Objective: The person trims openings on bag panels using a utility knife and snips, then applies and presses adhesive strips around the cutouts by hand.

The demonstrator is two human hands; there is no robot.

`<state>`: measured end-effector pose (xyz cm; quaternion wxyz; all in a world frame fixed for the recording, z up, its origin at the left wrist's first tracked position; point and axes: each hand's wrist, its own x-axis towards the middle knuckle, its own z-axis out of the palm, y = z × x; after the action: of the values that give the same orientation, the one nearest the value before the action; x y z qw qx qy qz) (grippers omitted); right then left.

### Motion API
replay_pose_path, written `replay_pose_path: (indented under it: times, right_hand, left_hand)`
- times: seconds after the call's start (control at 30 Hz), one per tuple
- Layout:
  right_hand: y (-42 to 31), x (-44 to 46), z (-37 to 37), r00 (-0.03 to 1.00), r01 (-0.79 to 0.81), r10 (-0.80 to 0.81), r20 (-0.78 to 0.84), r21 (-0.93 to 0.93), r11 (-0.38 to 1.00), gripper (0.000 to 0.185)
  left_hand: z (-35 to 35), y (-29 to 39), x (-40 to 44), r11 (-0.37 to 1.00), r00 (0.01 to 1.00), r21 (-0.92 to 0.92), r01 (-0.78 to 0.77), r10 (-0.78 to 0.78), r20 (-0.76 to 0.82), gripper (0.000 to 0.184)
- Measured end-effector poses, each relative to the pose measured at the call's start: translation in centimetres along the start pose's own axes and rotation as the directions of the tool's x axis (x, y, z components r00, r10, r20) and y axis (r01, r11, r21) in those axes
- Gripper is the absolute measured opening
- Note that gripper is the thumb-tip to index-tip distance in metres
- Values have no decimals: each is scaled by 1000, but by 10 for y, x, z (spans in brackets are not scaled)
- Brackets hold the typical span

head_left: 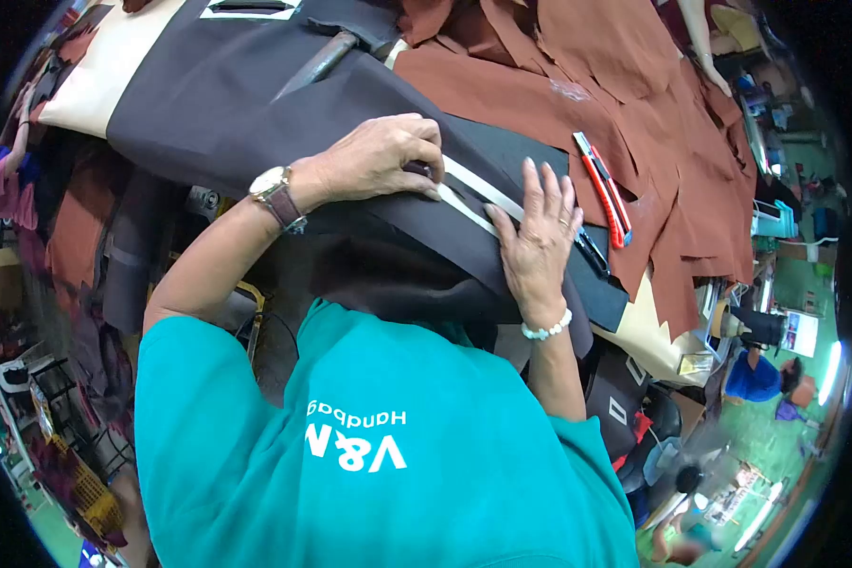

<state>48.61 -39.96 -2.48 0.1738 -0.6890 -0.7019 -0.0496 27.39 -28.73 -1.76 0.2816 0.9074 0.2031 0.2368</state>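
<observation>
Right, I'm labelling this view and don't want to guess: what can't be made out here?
All in the head view:
- Whether the left hand grips anything: its curled fingers hide the fingertips.
- Whether the white strip continues beneath the right hand: that hand covers it.
- The time on the wristwatch: dial too small.
- The end of the white lettering: lost at a fold in the teal shirt.

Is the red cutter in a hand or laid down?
Laid down: the red cutter lies on brown material, apart from the right hand.
</observation>
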Motion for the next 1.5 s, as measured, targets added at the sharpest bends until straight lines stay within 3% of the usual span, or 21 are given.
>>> replay_pose_path:
  times: [0.13,0.5,0.67,0.8,0.9,0.93,1.03,1.1,1.17,1.23,1.27,1.3,1.4,1.43,1.5]
  right_hand:
    - [-5,5,4,999,30,-29,14,-27,999,64]
    - [-34,27,17,990,102,-112,81,121,987,67]
    - [-8,23,8,960,173,-232,158,321,931,93]
    - [-9,39,1,954,88,-194,229,404,910,84]
    - [-14,54,9,973,104,-185,139,451,886,75]
    - [-18,60,14,970,224,-244,0,402,888,66]
    - [-43,83,-1,951,102,-216,221,434,895,62]
    - [-54,108,-1,932,105,-240,271,432,896,55]
    - [-58,141,10,901,163,-380,209,649,743,51]
    - [-78,168,4,977,179,-197,-78,803,568,47]
    - [-86,177,-11,994,112,-68,-91,874,472,46]
    - [-89,192,-10,993,95,48,-109,968,234,42]
    - [-87,210,-48,924,291,313,-218,934,-207,40]
    - [-85,202,-67,910,312,376,-177,889,-336,44]
    - [-66,188,-80,894,307,430,-123,869,-389,49]
  left_hand:
    - [-2,-6,-8,1000,998,2,29,-28,-47,23]
    - [2,-8,-15,998,992,65,-13,21,-122,29]
    - [3,-1,-22,989,989,145,12,9,-145,31]
    - [8,20,-29,979,980,161,127,-98,-176,41]
    - [18,28,-31,969,954,199,145,-83,-290,47]
    - [21,30,-33,957,948,218,192,-124,-293,60]
    - [28,37,-32,914,874,323,245,-64,-481,72]
    - [28,43,-28,905,821,325,274,-44,-569,75]
    - [23,53,-20,900,758,351,259,36,-652,71]
    - [8,69,-9,877,757,391,279,50,-651,62]
    - [-1,80,-2,866,782,398,304,11,-623,60]
    - [-10,90,4,853,806,407,327,-27,-591,58]
    - [-27,102,28,725,806,555,409,-1,-592,65]
    - [-29,101,35,674,796,598,434,24,-604,65]
    - [-31,87,50,641,767,667,379,185,-614,57]
